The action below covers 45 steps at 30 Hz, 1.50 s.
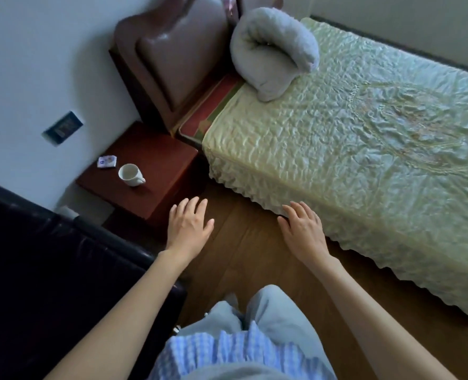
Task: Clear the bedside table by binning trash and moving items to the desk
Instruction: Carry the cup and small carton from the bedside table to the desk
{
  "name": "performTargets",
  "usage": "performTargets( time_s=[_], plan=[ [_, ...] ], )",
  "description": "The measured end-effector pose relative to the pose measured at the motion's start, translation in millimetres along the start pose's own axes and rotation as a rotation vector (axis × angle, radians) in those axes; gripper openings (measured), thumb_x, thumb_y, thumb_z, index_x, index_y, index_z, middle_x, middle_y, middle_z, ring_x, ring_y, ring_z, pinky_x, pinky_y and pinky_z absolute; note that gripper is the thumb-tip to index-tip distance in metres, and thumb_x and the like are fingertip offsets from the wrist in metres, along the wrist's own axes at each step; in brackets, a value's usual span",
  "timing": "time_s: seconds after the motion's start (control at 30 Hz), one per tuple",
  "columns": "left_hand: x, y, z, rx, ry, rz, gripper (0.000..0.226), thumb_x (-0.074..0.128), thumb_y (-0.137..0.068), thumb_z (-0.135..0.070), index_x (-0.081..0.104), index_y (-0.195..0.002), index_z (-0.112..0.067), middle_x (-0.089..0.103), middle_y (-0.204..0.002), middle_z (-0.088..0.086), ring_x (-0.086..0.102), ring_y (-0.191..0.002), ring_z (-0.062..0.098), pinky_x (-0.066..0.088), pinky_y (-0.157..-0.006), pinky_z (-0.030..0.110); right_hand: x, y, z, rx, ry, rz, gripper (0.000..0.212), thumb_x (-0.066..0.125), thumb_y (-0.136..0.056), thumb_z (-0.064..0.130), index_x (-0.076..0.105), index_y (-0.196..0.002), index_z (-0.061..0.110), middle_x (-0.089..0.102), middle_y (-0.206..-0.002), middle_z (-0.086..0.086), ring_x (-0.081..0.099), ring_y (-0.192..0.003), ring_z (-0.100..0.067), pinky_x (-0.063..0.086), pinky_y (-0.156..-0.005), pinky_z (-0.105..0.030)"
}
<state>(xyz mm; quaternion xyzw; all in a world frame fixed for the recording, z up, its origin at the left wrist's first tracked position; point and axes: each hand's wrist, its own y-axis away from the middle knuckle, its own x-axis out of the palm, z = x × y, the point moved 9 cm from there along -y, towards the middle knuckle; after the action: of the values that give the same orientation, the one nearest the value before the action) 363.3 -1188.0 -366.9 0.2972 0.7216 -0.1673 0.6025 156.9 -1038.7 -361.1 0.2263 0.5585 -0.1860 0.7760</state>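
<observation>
Both hands are held out flat over the wood floor (243, 250), fingers spread, nothing gripped in either. The left hand (187, 229) is seen just off the near corner of the red-brown counter (156, 160), the right hand (304, 233) right by the frilly edge of the bed (350, 149). On the counter, a white cup (130, 174) is parked upright near the front, and a small packet (106, 162) is laid just behind it by the wall. A rolled grey blanket (271, 50) is left at the head of the bed.
</observation>
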Motion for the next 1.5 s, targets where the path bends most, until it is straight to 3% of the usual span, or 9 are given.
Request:
performTargets(
  time_s=[0.37, 0.73, 1.03, 1.3, 1.5],
  plan=[
    [-16, -114, 58, -0.251, 0.001, -0.065, 0.054, 0.054, -0.091, -0.037, 0.046, -0.137, -0.010, 0.049, -0.140, 0.014, 0.042, -0.131, 0.031, 0.036, -0.107, 0.049, -9, -196, 54, -0.305, 0.079, 0.116, 0.045, 0.036, -0.098, 0.038, 0.040, -0.138, 0.016, 0.037, -0.148, -0.007, 0.021, -0.141, -0.026, 0.019, -0.113, -0.041],
    [-31, -178, 112, -0.669, 0.050, -0.176, 0.051, 0.063, -0.086, -0.033, 0.054, -0.128, -0.005, 0.057, -0.129, 0.019, 0.053, -0.118, 0.035, 0.046, -0.095, 0.050, -9, -361, 156, -0.718, 0.181, 0.239, 0.045, 0.034, -0.099, 0.037, 0.036, -0.140, 0.017, 0.033, -0.149, -0.006, 0.021, -0.141, -0.023, 0.018, -0.113, -0.037],
    [-16, -140, 184, -1.027, 0.119, -0.182, 0.051, 0.060, -0.088, -0.032, 0.052, -0.130, -0.004, 0.053, -0.133, 0.020, 0.049, -0.123, 0.038, 0.041, -0.100, 0.052, 64, -402, 267, -0.944, 0.178, 0.371, 0.043, 0.042, -0.096, 0.035, 0.047, -0.133, 0.013, 0.044, -0.143, -0.010, 0.029, -0.138, -0.028, 0.025, -0.110, -0.044],
    [2, -128, 255, -1.206, 0.200, -0.171, 0.054, 0.054, -0.091, -0.035, 0.047, -0.136, -0.006, 0.047, -0.141, 0.019, 0.043, -0.130, 0.037, 0.037, -0.106, 0.050, 117, -409, 364, -1.076, 0.199, 0.428, 0.043, 0.044, -0.094, 0.035, 0.054, -0.128, 0.011, 0.050, -0.138, -0.013, 0.036, -0.134, -0.032, 0.032, -0.106, -0.048],
    [24, -134, 282, -1.310, 0.312, -0.154, 0.052, 0.058, -0.089, -0.034, 0.051, -0.133, -0.006, 0.051, -0.137, 0.019, 0.046, -0.127, 0.037, 0.039, -0.104, 0.051, 152, -420, 416, -1.129, 0.248, 0.487, 0.042, 0.048, -0.095, 0.032, 0.050, -0.132, 0.013, 0.045, -0.142, -0.012, 0.030, -0.138, -0.029, 0.027, -0.110, -0.047]
  ],
)
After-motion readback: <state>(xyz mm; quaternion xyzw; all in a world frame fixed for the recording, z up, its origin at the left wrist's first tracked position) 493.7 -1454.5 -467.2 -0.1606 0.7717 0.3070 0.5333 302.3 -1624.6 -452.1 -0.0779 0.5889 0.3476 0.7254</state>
